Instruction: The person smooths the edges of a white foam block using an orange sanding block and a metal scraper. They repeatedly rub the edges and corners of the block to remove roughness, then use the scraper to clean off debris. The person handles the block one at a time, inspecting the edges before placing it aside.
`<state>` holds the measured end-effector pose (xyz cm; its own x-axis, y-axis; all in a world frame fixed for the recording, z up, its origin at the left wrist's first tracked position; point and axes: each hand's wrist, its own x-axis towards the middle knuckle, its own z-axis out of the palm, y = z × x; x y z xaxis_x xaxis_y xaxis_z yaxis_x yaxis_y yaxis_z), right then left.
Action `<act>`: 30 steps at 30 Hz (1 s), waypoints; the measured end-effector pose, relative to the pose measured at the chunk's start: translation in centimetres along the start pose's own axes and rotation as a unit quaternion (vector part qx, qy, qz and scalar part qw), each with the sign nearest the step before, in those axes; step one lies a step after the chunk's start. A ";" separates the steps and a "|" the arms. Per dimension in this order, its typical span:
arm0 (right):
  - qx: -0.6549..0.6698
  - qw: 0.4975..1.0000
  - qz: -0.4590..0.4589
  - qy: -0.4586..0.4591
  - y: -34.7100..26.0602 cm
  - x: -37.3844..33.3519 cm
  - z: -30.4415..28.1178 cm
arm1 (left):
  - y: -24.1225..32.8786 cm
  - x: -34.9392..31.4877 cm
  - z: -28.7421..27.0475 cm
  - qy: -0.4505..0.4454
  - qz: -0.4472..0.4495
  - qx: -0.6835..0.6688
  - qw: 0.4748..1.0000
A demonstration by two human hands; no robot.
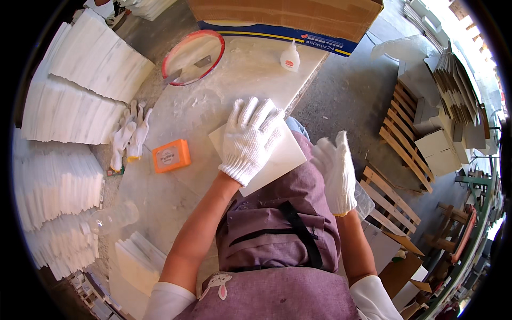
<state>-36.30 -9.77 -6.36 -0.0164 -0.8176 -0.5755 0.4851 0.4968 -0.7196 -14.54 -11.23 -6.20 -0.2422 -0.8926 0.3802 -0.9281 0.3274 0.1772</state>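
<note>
My left hand [249, 140] wears a white knitted glove and lies flat, fingers slightly spread, on a thin white square panel [285, 160]. The panel sits at the table's edge, its near right side reaching over my purple apron [274, 213]. To the right of my lap, my right hand [337, 175], also gloved, is raised apart from the panel. Its fingers are stretched out and its thumb side is slightly blurred; I see nothing held in it. Left of the panel, an orange rectangular box [171, 156] rests on the dusty table [160, 197].
A red-rimmed round lid [220, 49] holding scrapers and a small white squeeze bottle [290, 56] stand before a large carton [288, 18]. Spare gloves [129, 133], a clear plastic bottle [114, 217] and tall stacks of white sheets [69, 112] line the left. Wooden pallets [404, 136] lie right.
</note>
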 end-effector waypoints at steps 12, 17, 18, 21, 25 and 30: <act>0.155 0.936 0.126 -0.290 0.5 -2.7 1.5 | 5.9 -4.1 -7.3 -0.036 -0.035 -0.140 0.989; 0.147 0.940 0.099 -0.291 -2.6 -5.0 5.6 | 3.8 -2.8 -9.6 -0.074 -0.076 -0.066 0.992; 0.133 0.943 0.095 -0.289 -3.1 -5.1 6.4 | 3.1 -2.3 -10.3 -0.070 -0.088 -0.062 0.992; 0.200 0.901 0.115 -0.367 -0.7 -2.7 7.2 | 1.2 -0.5 -11.0 -0.046 -0.099 -0.074 0.991; 0.235 0.875 0.112 -0.409 -0.6 -1.5 9.1 | -0.8 1.1 -11.7 -0.021 -0.111 -0.110 0.988; 0.189 0.905 0.130 -0.358 -1.8 -1.0 9.9 | -2.3 2.5 -12.6 -0.026 -0.139 -0.149 0.979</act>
<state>-28.46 -12.72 -0.63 0.6470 -0.7333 -0.2088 0.6581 0.6754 -0.3327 -9.43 -10.37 5.75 -0.0129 -0.9723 0.2332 -0.8384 0.1376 0.5274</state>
